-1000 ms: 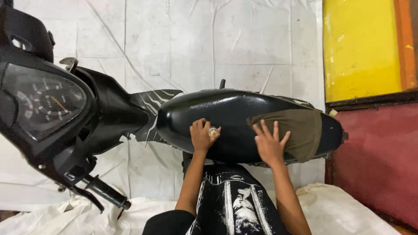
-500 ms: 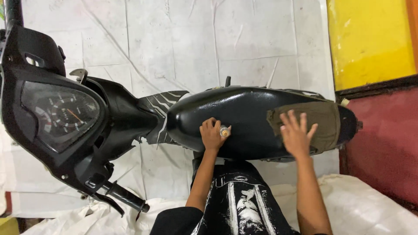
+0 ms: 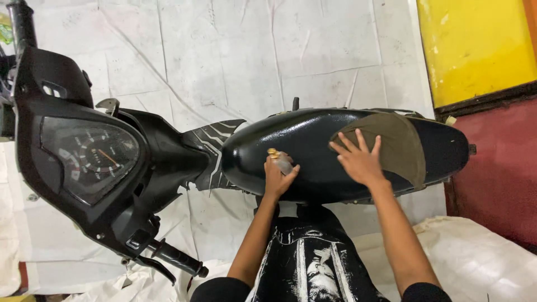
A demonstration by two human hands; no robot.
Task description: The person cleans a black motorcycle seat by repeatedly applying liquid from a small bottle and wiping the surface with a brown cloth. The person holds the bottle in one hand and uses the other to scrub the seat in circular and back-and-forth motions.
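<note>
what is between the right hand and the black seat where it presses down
A flat olive-green cloth lies between them: the right hand is spread, palm down, on the cloth's near edge, and the cloth covers the rear half of the glossy black scooter seat. The left hand holds a small clear bottle on the bare seat.

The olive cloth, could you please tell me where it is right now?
In the head view, the olive cloth lies draped over the rear half of the black scooter seat, right of centre, with the right hand pressed flat on its front edge.
</note>
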